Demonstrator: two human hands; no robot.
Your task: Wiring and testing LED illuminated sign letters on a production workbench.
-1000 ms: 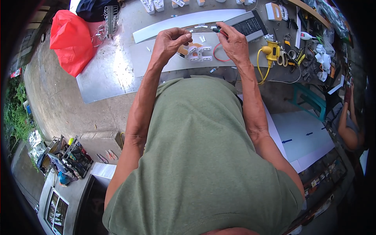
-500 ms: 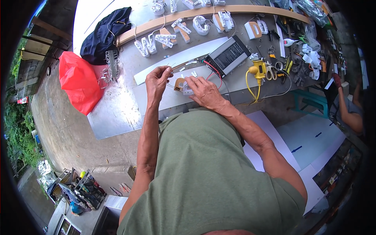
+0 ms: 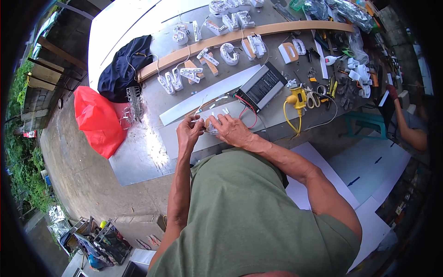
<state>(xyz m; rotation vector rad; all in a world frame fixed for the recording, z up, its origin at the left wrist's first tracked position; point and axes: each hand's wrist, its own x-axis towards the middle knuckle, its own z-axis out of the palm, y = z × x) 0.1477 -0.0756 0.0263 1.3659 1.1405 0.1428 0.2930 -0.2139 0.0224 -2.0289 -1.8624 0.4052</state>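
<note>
My left hand [image 3: 188, 134] is closed in a pinch on a thin pale wire [image 3: 197, 112], whose end rises past the fingertips. Right beside it, my right hand [image 3: 234, 132] grips a small white letter-shaped shell [image 3: 211, 130] at the table's near side. Fingers of both hands cover most of that shell. Just beyond them lie several small white LED pieces [image 3: 225, 111]. A grey and black power supply box [image 3: 262, 87] with red leads [image 3: 253, 121] stands to the right.
Several white letter shells [image 3: 191, 74] with wires lie beyond, beside a long tan strip [image 3: 207, 44]. To the right are a yellow tool [image 3: 297, 99], scissors [image 3: 314, 99] and clutter. A red bag [image 3: 97, 122] and dark cloth [image 3: 124, 69] are left. At far right another person's arm [image 3: 404, 120] shows.
My left hand has come down and closer to the shell and my right hand, bringing the wire. The whole view has shifted, so the table appears lower.
</note>
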